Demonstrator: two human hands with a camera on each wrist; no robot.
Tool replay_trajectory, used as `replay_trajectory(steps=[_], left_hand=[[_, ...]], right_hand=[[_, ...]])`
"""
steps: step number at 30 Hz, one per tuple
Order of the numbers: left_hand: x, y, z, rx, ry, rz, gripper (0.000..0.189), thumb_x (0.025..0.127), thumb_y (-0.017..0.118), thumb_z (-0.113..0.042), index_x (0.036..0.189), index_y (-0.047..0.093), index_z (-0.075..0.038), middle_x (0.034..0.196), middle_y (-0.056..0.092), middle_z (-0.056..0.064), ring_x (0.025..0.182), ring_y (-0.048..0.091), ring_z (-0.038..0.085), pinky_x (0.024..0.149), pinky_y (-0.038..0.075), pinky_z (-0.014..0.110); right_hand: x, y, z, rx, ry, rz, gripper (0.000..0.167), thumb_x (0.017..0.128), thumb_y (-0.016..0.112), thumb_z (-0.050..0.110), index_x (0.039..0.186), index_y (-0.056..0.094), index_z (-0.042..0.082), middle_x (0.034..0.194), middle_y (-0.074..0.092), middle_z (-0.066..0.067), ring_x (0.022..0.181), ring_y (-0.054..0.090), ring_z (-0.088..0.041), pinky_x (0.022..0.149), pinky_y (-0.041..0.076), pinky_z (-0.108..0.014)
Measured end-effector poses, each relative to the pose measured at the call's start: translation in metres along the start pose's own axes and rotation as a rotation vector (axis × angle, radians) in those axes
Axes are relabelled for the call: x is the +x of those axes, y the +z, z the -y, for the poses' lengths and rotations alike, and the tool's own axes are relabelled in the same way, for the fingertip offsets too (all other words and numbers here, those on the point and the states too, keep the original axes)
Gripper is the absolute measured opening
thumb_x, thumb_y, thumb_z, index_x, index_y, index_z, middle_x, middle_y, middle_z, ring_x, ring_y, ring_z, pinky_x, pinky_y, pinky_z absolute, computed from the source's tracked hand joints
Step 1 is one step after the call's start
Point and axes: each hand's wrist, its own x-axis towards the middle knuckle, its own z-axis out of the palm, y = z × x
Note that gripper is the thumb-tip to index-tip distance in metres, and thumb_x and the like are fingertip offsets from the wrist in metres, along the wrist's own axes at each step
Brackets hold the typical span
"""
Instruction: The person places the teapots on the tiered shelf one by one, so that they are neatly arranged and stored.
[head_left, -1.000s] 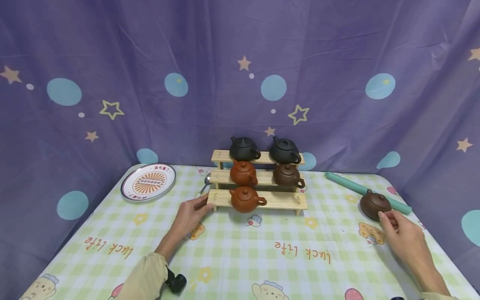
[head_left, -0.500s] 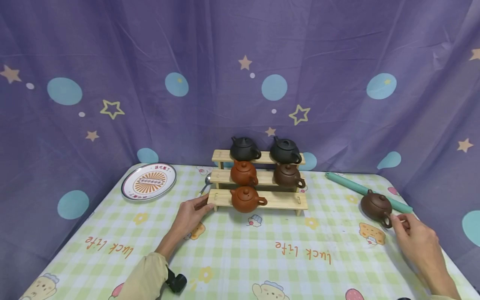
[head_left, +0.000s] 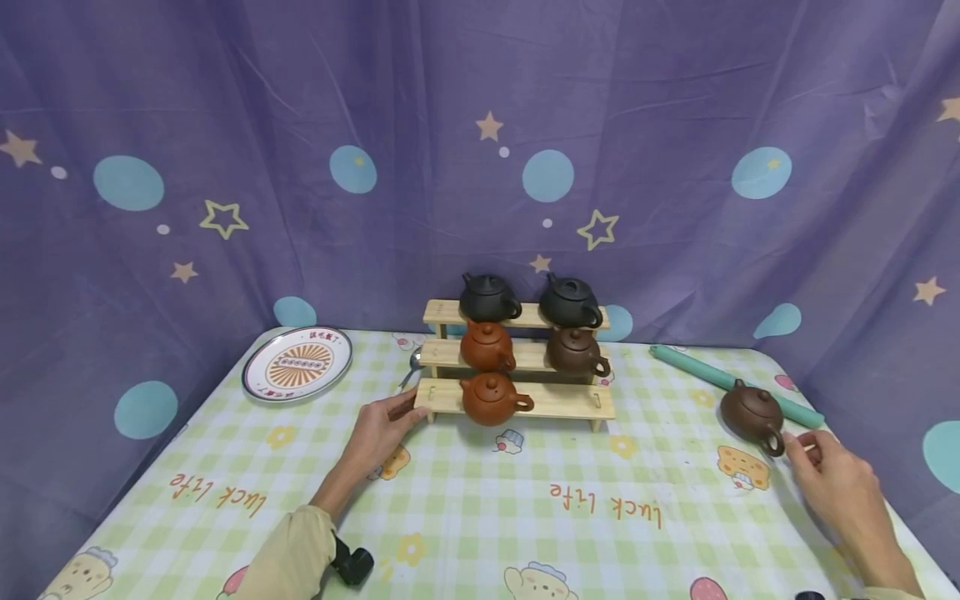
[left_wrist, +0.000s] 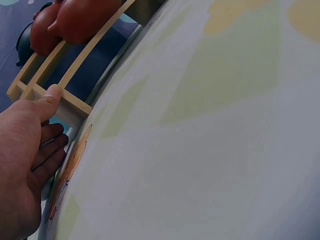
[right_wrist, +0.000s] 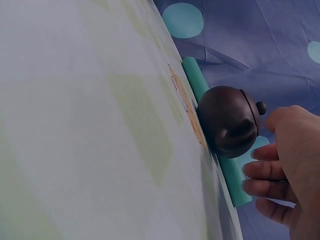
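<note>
In the head view, a dark brown clay teapot (head_left: 748, 410) sits upright at the right, its handle toward me. My right hand (head_left: 836, 477) is beside that handle, fingers loosely bent and holding nothing; the right wrist view shows a gap between the fingers (right_wrist: 265, 170) and the teapot (right_wrist: 227, 117). With my left hand (head_left: 381, 431) I grip the left end of a three-tier wooden display rack (head_left: 558, 400), thumb on the lowest tier's end. On the rack stand two black teapots on top, a reddish-brown teapot (head_left: 487, 346) and a brown teapot (head_left: 573, 352) midway, and an orange-brown teapot (head_left: 489, 400) below.
A green rod (head_left: 693, 367) lies behind the dark brown teapot. At the back left is a patterned plate (head_left: 255, 375), and a metal spoon (head_left: 415, 360) lies partly hidden by the rack. A checked cloth (head_left: 480, 517) covers the table; a purple curtain (head_left: 420, 83) hangs behind.
My right hand has let go of the dark brown teapot and drawn back to the right, uncovering its handle. The left hand and the rack have stayed put.
</note>
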Motion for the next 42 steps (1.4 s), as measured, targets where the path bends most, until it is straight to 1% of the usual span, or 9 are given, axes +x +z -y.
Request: replay_trajectory(steps=[5, 8, 14, 20, 23, 26, 31, 37, 42], left_hand=[[0.0, 0.0, 0.0, 0.0, 0.009, -0.009, 0.053, 0.097, 0.076, -0.031, 0.141, 0.063, -0.004, 0.124, 0.072, 0.015, 0.11, 0.071, 0.027, 0.092, 0.058, 0.041], [0.0, 0.0, 0.001, 0.003, 0.022, -0.019, 0.053, 0.097, 0.077, -0.03, 0.14, 0.063, -0.003, 0.122, 0.072, 0.015, 0.11, 0.072, 0.028, 0.092, 0.059, 0.041], [0.001, 0.001, 0.003, 0.005, 0.018, -0.016, 0.054, 0.097, 0.077, -0.031, 0.141, 0.063, -0.003, 0.123, 0.072, 0.015, 0.11, 0.072, 0.028, 0.093, 0.058, 0.041], [0.002, 0.002, 0.003, -0.003, 0.025, -0.016, 0.053, 0.097, 0.076, -0.031, 0.14, 0.063, -0.003, 0.123, 0.072, 0.015, 0.11, 0.072, 0.027, 0.093, 0.058, 0.04], [0.002, 0.002, 0.004, -0.002, 0.031, -0.019, 0.053, 0.097, 0.076, -0.03, 0.14, 0.063, -0.002, 0.122, 0.072, 0.016, 0.109, 0.072, 0.028, 0.092, 0.058, 0.04], [0.002, 0.002, 0.004, 0.002, 0.035, -0.021, 0.054, 0.097, 0.076, -0.031, 0.14, 0.063, -0.002, 0.122, 0.072, 0.016, 0.109, 0.072, 0.028, 0.093, 0.058, 0.041], [0.001, 0.002, 0.003, 0.002, 0.032, -0.021, 0.053, 0.097, 0.076, -0.031, 0.14, 0.064, -0.002, 0.122, 0.072, 0.016, 0.109, 0.072, 0.028, 0.092, 0.058, 0.042], [0.001, 0.001, 0.002, -0.007, 0.026, -0.02, 0.053, 0.097, 0.076, -0.03, 0.14, 0.064, -0.003, 0.123, 0.072, 0.016, 0.11, 0.072, 0.028, 0.092, 0.059, 0.041], [0.001, 0.001, 0.002, -0.009, 0.024, -0.022, 0.054, 0.097, 0.076, -0.031, 0.14, 0.063, -0.002, 0.122, 0.072, 0.016, 0.11, 0.072, 0.029, 0.092, 0.058, 0.042]], right_hand=[[0.003, 0.003, -0.001, 0.003, -0.013, 0.028, 0.03, 0.106, 0.057, 0.029, 0.101, 0.064, 0.0, 0.08, 0.069, -0.014, 0.07, 0.063, -0.033, 0.057, 0.041, -0.041], [0.005, 0.007, -0.001, -0.002, -0.024, 0.03, 0.033, 0.106, 0.057, 0.03, 0.099, 0.065, -0.001, 0.079, 0.068, -0.014, 0.07, 0.063, -0.033, 0.057, 0.042, -0.04], [0.008, 0.013, -0.004, -0.011, -0.052, 0.025, 0.037, 0.107, 0.056, 0.029, 0.095, 0.065, -0.005, 0.076, 0.067, -0.015, 0.069, 0.063, -0.036, 0.058, 0.044, -0.043], [0.011, 0.015, -0.006, -0.024, -0.084, 0.04, 0.037, 0.106, 0.057, 0.028, 0.093, 0.064, -0.005, 0.071, 0.066, -0.011, 0.066, 0.063, -0.036, 0.058, 0.045, -0.047], [0.013, 0.016, -0.006, -0.03, -0.108, 0.047, 0.036, 0.106, 0.057, 0.028, 0.092, 0.065, -0.004, 0.07, 0.065, -0.008, 0.064, 0.062, -0.032, 0.057, 0.045, -0.047], [0.014, 0.016, -0.005, -0.036, -0.131, 0.051, 0.034, 0.107, 0.056, 0.026, 0.09, 0.065, -0.002, 0.067, 0.061, -0.004, 0.06, 0.058, -0.026, 0.055, 0.043, -0.044], [0.014, 0.017, -0.004, -0.042, -0.163, 0.043, 0.032, 0.107, 0.056, 0.024, 0.083, 0.061, 0.004, 0.063, 0.054, 0.0, 0.057, 0.051, -0.02, 0.052, 0.039, -0.04], [0.013, 0.018, -0.005, -0.039, -0.184, 0.044, 0.036, 0.108, 0.057, 0.022, 0.073, 0.052, 0.011, 0.058, 0.043, 0.002, 0.054, 0.041, -0.017, 0.051, 0.032, -0.036], [0.014, 0.018, -0.005, -0.047, -0.201, 0.055, 0.04, 0.107, 0.057, 0.02, 0.069, 0.048, 0.013, 0.058, 0.041, 0.001, 0.053, 0.04, -0.018, 0.051, 0.032, -0.036]])
